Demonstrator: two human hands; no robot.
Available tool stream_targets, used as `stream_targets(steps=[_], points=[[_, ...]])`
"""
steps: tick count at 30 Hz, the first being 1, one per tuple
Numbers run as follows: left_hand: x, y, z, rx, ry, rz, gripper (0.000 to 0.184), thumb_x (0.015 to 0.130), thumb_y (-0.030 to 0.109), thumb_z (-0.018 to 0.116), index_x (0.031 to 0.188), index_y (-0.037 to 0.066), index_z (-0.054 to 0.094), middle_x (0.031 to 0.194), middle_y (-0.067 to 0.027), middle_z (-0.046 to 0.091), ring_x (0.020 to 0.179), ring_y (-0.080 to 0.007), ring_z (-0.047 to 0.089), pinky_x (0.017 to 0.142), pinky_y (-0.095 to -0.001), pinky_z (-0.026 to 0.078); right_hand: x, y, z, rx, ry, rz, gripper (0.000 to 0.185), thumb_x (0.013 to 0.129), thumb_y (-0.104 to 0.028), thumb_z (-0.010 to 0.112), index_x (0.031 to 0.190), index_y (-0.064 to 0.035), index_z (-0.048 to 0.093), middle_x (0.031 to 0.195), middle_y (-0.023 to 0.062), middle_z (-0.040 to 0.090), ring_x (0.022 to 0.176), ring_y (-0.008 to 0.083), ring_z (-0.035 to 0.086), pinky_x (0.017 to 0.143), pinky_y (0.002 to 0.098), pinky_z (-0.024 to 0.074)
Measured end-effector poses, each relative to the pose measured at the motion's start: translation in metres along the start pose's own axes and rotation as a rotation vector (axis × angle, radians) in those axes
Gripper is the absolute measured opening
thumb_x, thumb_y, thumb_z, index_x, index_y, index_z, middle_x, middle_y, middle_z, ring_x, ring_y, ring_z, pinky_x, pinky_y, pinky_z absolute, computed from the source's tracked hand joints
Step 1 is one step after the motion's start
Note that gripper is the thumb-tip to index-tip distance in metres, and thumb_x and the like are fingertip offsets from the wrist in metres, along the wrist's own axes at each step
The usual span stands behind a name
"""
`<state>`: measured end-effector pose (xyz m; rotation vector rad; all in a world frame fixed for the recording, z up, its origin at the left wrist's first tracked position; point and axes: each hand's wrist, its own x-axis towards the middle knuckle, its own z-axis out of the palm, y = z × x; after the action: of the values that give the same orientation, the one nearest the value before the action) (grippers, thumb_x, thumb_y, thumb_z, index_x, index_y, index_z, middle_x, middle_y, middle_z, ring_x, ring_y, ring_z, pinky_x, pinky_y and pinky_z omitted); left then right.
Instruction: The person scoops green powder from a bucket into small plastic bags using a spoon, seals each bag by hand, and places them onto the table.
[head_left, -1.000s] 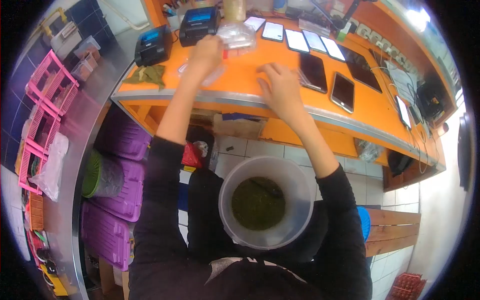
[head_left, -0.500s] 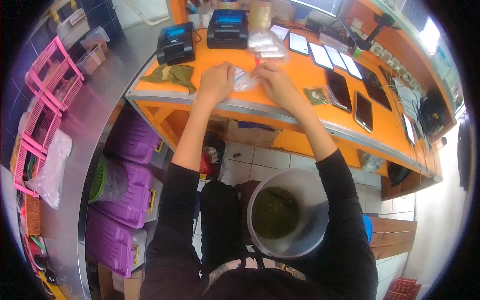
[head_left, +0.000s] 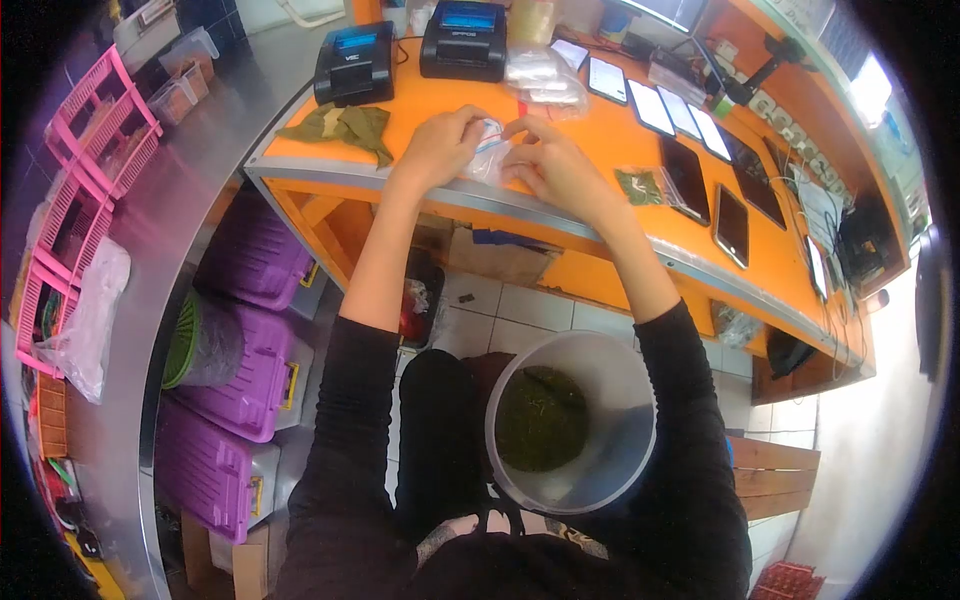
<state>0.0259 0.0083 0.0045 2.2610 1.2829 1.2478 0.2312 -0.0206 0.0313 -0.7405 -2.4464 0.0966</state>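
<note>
A small clear zip bag [head_left: 486, 166] with a blue-and-red line near its top sits at the front edge of the orange desk, between my hands. My left hand [head_left: 438, 148] pinches its upper left side. At the upper right side, the thumb and forefinger of my right hand [head_left: 562, 172] are closed on the bag, its other fingers curled. Left of my left hand lies a crumpled green leaf-like sheet [head_left: 352, 130]. To the right of my right hand is a small packet with green contents [head_left: 638, 186]. Behind the hands rests a pile of clear plastic bags [head_left: 545, 75].
A tall whitish bucket [head_left: 622, 440] holding dark green material stands before me. Several phones [head_left: 732, 225] lie on the desk's right side. Two black printers [head_left: 464, 42] stand at the back left. Purple-lidded boxes [head_left: 225, 370] stack beneath a steel counter [head_left: 190, 240].
The view has shifted slightly. My hands stay at the zip bag, which is turned more upright, and my right fingers have curled and shifted along its edge.
</note>
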Motion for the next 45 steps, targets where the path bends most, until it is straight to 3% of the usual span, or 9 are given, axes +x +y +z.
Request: stream_targets(steps=[13,19,21,25,27,31,36,39,45], points=[[0.002,0.006,-0.003,0.117,-0.091,-0.043,0.032,0.098,0.025,0.042,0.116,0.004,0.056,0.106,-0.0212,0.064,0.097,-0.0369,0.062,0.083,-0.0402,0.047,0.007,0.012,0.002,-0.089,0.016,-0.172,0.014,0.083,-0.008,0.060,0.094,-0.0056,0.069,0.114,0.0125,0.055,0.100,0.0327,0.058,0.087,0.0408,0.0472],[0.005,-0.009,0.007,0.110,0.002,0.130,0.030,0.098,0.022,0.041,0.120,0.004,0.052,0.098,-0.0237,0.064,0.093,-0.0403,0.062,0.082,-0.0424,0.047,0.012,0.020,-0.006,0.016,-0.158,-0.074,0.018,0.083,-0.008,0.059,0.099,-0.0055,0.067,0.113,0.0146,0.053,0.101,0.0337,0.057,0.087,0.0394,0.0467],[0.006,-0.008,0.007,0.181,-0.035,-0.028,0.029,0.098,0.019,0.042,0.121,0.004,0.051,0.098,-0.0249,0.064,0.091,-0.0419,0.061,0.080,-0.0435,0.047,0.016,0.025,-0.007,-0.051,-0.223,-0.134,0.017,0.083,-0.010,0.058,0.097,-0.0047,0.066,0.108,0.0164,0.052,0.095,0.0344,0.058,0.085,0.0397,0.0471],[0.006,-0.004,0.006,0.201,-0.072,-0.077,0.027,0.098,0.018,0.042,0.119,0.004,0.052,0.098,-0.0253,0.064,0.092,-0.0426,0.061,0.079,-0.0442,0.047,0.023,0.019,-0.011,-0.038,-0.240,-0.171,0.017,0.083,-0.012,0.058,0.096,-0.0049,0.066,0.102,0.0174,0.052,0.090,0.0350,0.059,0.082,0.0405,0.0480],[0.008,-0.007,0.005,0.217,-0.078,-0.081,0.025,0.098,0.018,0.042,0.116,0.004,0.053,0.097,-0.0248,0.064,0.092,-0.0422,0.061,0.079,-0.0440,0.047,0.030,0.014,-0.011,-0.192,-0.341,-0.125,0.022,0.085,-0.017,0.062,0.101,-0.0039,0.066,0.114,0.0114,0.052,0.091,0.0321,0.060,0.082,0.0404,0.0476],[0.010,-0.009,0.003,0.178,-0.078,-0.078,0.025,0.098,0.020,0.042,0.113,0.004,0.054,0.099,-0.0241,0.064,0.094,-0.0416,0.061,0.080,-0.0431,0.047,0.036,0.014,0.006,-0.297,-0.296,-0.010,0.019,0.084,-0.017,0.062,0.097,-0.0029,0.064,0.110,0.0103,0.056,0.090,0.0310,0.060,0.080,0.0409,0.0481],[0.009,-0.010,0.005,0.102,-0.091,-0.096,0.037,0.100,0.033,0.036,0.113,0.004,0.055,0.101,-0.0235,0.064,0.096,-0.0405,0.061,0.083,-0.0417,0.046,0.021,0.027,0.000,-0.253,0.009,-0.323,0.018,0.080,-0.014,0.062,0.089,0.0013,0.064,0.107,0.0085,0.060,0.092,0.0283,0.061,0.073,0.0389,0.0520],[0.009,-0.003,0.004,0.165,-0.121,-0.145,0.040,0.100,0.034,0.033,0.114,0.004,0.055,0.103,-0.0223,0.064,0.097,-0.0401,0.060,0.083,-0.0422,0.046,0.009,0.028,-0.022,-0.054,0.017,-0.266,0.018,0.079,-0.014,0.063,0.091,0.0005,0.064,0.107,0.0105,0.059,0.093,0.0292,0.061,0.077,0.0381,0.0507],[0.010,-0.005,0.008,0.234,-0.109,-0.077,0.036,0.098,0.031,0.037,0.116,0.005,0.055,0.108,-0.0205,0.063,0.101,-0.0391,0.059,0.086,-0.0426,0.045,-0.012,0.015,-0.018,-0.085,0.051,-0.216,0.016,0.079,-0.011,0.062,0.092,-0.0021,0.062,0.105,0.0124,0.059,0.095,0.0316,0.059,0.082,0.0391,0.0483]])
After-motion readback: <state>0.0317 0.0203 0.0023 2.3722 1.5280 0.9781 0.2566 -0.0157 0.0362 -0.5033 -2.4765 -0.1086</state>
